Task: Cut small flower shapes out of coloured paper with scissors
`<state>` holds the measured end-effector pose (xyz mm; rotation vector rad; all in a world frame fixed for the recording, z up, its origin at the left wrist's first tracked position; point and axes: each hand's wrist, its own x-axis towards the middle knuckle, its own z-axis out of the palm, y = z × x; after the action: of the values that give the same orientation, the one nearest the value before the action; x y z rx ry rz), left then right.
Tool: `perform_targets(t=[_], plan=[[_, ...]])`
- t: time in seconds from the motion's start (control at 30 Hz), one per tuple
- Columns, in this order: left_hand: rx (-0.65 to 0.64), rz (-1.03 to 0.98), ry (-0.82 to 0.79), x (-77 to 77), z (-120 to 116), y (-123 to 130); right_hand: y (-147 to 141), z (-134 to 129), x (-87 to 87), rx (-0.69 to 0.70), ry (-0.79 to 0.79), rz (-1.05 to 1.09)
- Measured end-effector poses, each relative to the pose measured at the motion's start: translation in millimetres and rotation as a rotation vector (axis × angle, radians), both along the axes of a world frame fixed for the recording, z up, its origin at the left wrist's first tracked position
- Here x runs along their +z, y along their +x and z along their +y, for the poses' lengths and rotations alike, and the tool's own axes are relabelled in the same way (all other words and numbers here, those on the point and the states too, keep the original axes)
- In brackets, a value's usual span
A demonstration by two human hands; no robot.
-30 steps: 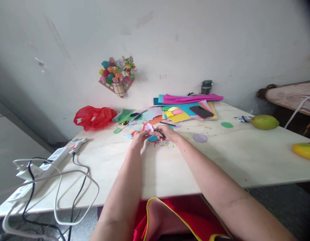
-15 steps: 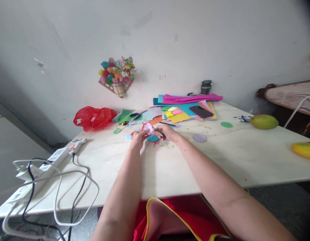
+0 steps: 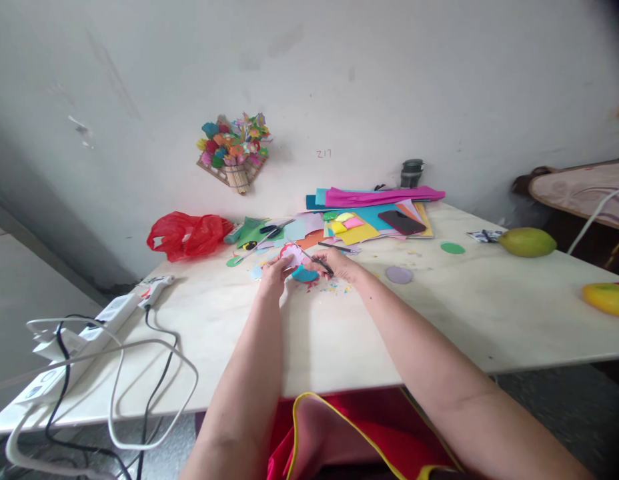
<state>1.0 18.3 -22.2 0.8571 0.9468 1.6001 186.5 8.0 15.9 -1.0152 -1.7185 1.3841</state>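
Between its fingers my left hand [image 3: 275, 272] pinches a pink paper piece [image 3: 292, 255] with a scalloped red edge. My right hand [image 3: 339, 263] is closed around black-handled scissors [image 3: 321, 266], whose blades point up and left toward that paper. Below both hands a blue paper circle [image 3: 304, 273] lies on the table, partly covered. Tiny paper scraps [image 3: 335, 288] are scattered beside it. Just beyond my right hand rests a dark pencil-like stick [image 3: 336, 247].
Colored paper sheets [image 3: 372, 235], a phone [image 3: 402, 223] and a second pair of scissors [image 3: 272, 231] lie toward the wall. A red plastic bag [image 3: 189, 235] sits back left, a power strip [image 3: 97, 333] with loose cables front left. Mangoes [image 3: 527, 243] are at right.
The pink paper in my left hand has shifted slightly left and turned. The scissors in my right hand have drawn a little to the right, away from it.
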Motion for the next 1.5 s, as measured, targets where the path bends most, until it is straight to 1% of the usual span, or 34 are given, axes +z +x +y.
perform_targets(t=[0.27, 0.47, 0.63, 0.8, 0.9, 1.07, 1.17, 1.33, 1.5], plan=[[0.030, 0.005, -0.023, 4.2, -2.8, 1.7, -1.8, -0.6, 0.8, -0.011, 0.005, -0.010], [-0.013, 0.011, 0.003, 3.8, -3.4, 0.1, 0.8, 1.7, 0.0, -0.050, 0.021, 0.032], [-0.099, 0.070, 0.035, 0.2, -4.2, 0.0, 2.9, 8.5, -5.1, -0.157, -0.004, 0.157], [-0.204, 0.154, 0.042, 1.5, -9.2, 4.5, 2.4, 11.8, -7.2, -0.158, -0.017, 0.271], [-0.263, 0.212, 0.050, 2.6, -11.9, 6.7, 1.9, 12.2, -7.9, -0.175, -0.009, 0.282], [-0.335, 0.281, 0.047, 1.4, -12.6, 8.0, 1.3, 12.2, -7.7, -0.177, 0.053, 0.274], [-0.305, 0.268, 0.035, 1.7, -12.5, 9.1, 0.9, 11.5, -6.5, -0.169, 0.069, 0.278], [-0.177, 0.207, 0.037, 2.9, -11.9, 10.5, -3.1, 11.5, -9.1, -0.145, 0.045, 0.303], [-0.086, 0.181, 0.044, 1.7, -8.7, 9.5, -7.1, 10.4, -11.2, -0.131, 0.009, 0.310]])
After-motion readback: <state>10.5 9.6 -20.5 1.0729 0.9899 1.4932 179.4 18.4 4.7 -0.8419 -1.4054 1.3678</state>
